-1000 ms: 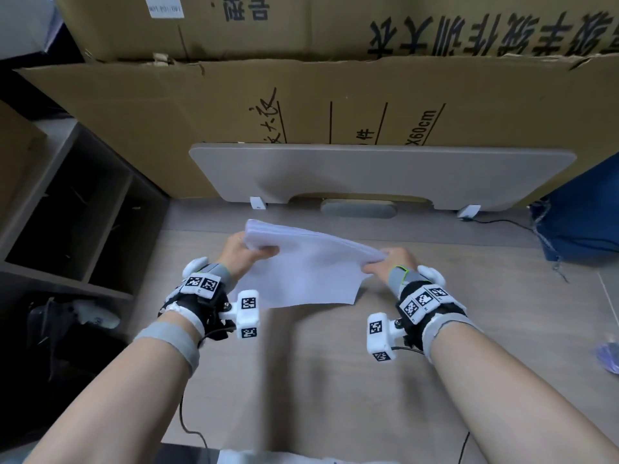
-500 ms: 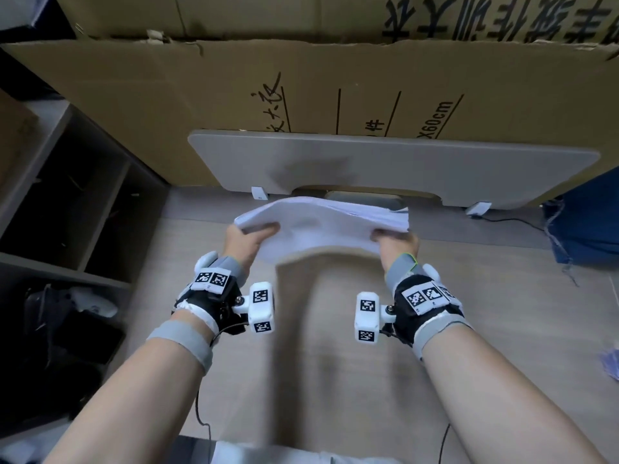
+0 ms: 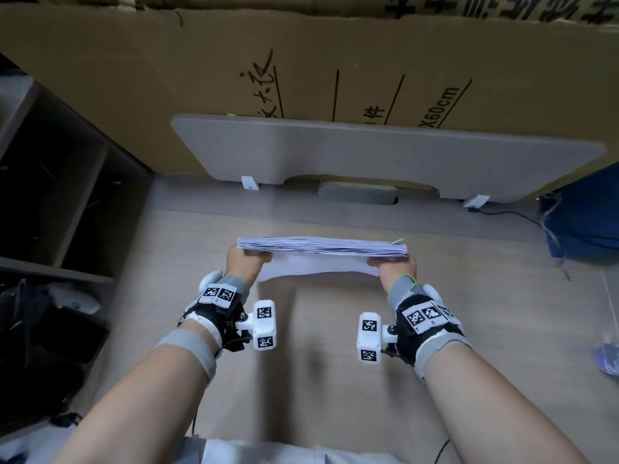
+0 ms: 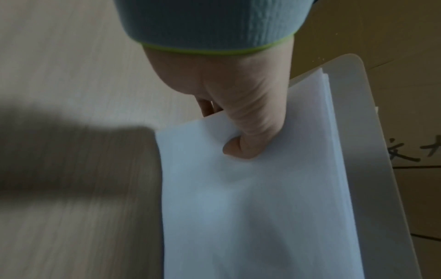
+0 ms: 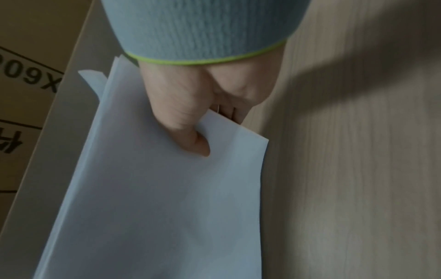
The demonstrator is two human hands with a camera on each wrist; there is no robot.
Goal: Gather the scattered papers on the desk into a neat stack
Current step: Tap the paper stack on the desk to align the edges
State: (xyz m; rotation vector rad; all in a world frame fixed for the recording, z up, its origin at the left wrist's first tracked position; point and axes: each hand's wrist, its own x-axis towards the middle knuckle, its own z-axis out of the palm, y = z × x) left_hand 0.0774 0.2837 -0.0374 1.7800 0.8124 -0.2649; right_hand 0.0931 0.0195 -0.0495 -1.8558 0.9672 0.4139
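A stack of white papers [image 3: 321, 246] is held upright on edge above the wooden desk [image 3: 321, 346], its top edges facing me. My left hand [image 3: 243, 261] grips the stack's left end, thumb on the near sheet [image 4: 238, 147]. My right hand [image 3: 395, 264] grips the right end the same way, thumb pressed on the paper [image 5: 198, 145]. The other fingers of both hands are hidden behind the sheets. One sheet's corner [image 5: 91, 79] sticks out at the stack's right end. The papers [image 4: 257, 207] look bunched but not perfectly flush.
A grey panel [image 3: 385, 155] leans against large cardboard boxes [image 3: 301, 68] at the desk's back. Dark open shelves [image 3: 57, 202] stand on the left. A blue bag [image 3: 586, 222] sits at the right, with a cable [image 3: 502, 212] near it.
The stack has been turned from lying tilted and fanned to standing on edge, sheets squeezed together. Both hands shifted to its ends and moved slightly toward the back.
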